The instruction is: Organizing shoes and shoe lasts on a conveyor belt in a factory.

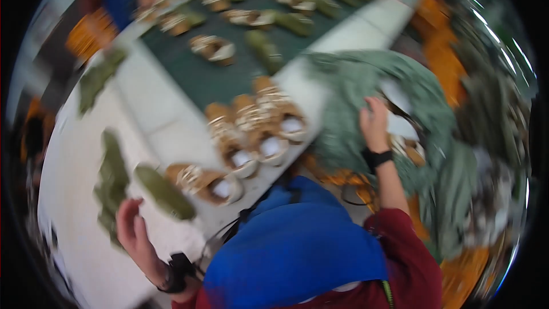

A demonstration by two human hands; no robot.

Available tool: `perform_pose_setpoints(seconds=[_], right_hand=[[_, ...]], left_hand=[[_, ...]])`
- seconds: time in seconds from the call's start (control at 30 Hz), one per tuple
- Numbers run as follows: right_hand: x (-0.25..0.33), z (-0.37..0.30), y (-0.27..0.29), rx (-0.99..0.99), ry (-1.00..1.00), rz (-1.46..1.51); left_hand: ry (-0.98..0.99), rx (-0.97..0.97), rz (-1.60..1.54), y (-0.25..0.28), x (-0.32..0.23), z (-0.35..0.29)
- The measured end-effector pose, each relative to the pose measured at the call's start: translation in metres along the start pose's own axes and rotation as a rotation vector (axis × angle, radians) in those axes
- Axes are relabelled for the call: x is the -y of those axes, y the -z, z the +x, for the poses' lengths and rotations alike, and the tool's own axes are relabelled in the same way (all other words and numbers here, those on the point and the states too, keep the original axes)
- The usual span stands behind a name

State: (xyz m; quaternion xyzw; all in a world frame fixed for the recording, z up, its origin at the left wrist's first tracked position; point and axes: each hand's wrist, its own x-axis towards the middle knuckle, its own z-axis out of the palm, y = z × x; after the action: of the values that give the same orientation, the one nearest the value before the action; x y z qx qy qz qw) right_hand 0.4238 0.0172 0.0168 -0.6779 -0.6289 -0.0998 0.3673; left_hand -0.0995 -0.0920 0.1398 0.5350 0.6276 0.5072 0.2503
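Observation:
My left hand is raised over the pale table, fingers loosely bent and apart, with nothing in it. Just beyond it lies a green foot-shaped piece that looks like a shoe last. A tan shoe upper with cream trim rests beside that piece. My right hand reaches over the mouth of a green cloth sack, its fingers slightly bent and apart. White and tan pieces show inside the sack beside my hand. Motion blurs the picture.
Several tan uppers stand in a cluster at the table corner. A dark green conveyor belt carries more uppers and green lasts. More green pieces lie at the left. People in orange are beyond the table.

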Motion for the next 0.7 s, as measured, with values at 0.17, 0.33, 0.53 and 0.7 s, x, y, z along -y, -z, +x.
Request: perform_pose_setpoints(seconds=[0.17, 0.33, 0.53, 0.7], right_hand=[[-0.049, -0.081, 0.032, 0.158, -0.197, -0.338], [-0.044, -0.091, 0.047, 0.067, -0.161, -0.164], [-0.118, -0.097, 0.083, -0.261, -0.47, -0.021], [-0.14, -0.086, 0.121, -0.178, -1.193, 0.858]], left_hand=[[0.008, 0.901, -0.262, -0.156, -0.021, -0.005], [-0.358, 1.35, -0.081, -0.26, -0.069, -0.014], [-0.577, 1.403, -0.049, -0.366, -0.091, -0.029], [-1.086, 1.015, 0.156, -0.479, -0.105, -0.052]])
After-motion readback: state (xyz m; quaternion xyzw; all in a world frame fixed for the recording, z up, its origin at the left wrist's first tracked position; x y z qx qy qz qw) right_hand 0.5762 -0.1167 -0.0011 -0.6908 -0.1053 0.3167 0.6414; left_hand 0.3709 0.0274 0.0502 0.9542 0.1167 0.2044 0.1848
